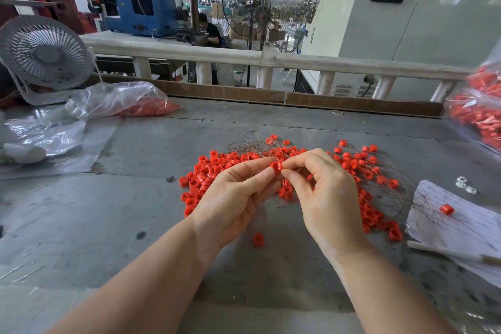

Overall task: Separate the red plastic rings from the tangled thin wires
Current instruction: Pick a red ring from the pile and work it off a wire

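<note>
2 hands meet over the pile: the left hand [233, 192] pinches 1 red ring [276, 167] between thumb and forefinger, and the right hand [322, 192] pinches at its far side, seemingly on a wire [291, 188], though that is too fine to confirm. Beneath and beyond the grip lie the other rings [214, 168] and tangled wires [252, 145] on the table [108, 225]. This looks like mid-extraction; next, the wire likely needs drawing clear while the ring is held firm.
</note>
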Tool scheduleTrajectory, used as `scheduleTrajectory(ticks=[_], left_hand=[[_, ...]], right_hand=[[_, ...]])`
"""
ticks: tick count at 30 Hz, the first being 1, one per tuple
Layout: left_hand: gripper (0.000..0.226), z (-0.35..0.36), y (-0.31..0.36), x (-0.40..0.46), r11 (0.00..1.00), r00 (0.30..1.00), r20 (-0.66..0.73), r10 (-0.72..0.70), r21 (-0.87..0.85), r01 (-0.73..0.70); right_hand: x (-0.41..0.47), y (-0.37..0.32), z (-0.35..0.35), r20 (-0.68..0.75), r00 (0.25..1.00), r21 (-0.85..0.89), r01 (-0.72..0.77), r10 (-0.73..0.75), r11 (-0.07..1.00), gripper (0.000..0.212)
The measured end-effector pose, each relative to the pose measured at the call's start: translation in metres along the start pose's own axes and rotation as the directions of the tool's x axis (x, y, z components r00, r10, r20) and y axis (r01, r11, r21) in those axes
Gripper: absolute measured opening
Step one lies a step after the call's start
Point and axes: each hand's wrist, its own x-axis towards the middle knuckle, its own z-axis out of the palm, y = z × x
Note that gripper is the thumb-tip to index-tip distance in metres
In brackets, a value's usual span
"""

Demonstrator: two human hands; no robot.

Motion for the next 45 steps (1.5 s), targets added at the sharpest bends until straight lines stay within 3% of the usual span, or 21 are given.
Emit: scheduleTrajectory(ticks=[12, 45], left_hand=[[0.018, 0.0012, -0.0023, -0.0004, 0.997, 0.998, -0.013, 0.060, 0.056, -0.059], [0.027, 0.0006, -0.0016, -0.0019, 0.979, 0.994, -0.044, 0.099, 0.184, -0.089]], right_hand=[[-0.0013, 0.0005, -0.0019, -0.001, 0.997, -0.085, 0.079, -0.080, 0.993, 0.004], [0.0003, 0.0003, -0.0023, 0.060, 0.995, -0.039, 0.084, -0.082, 0.996, 0.005]])
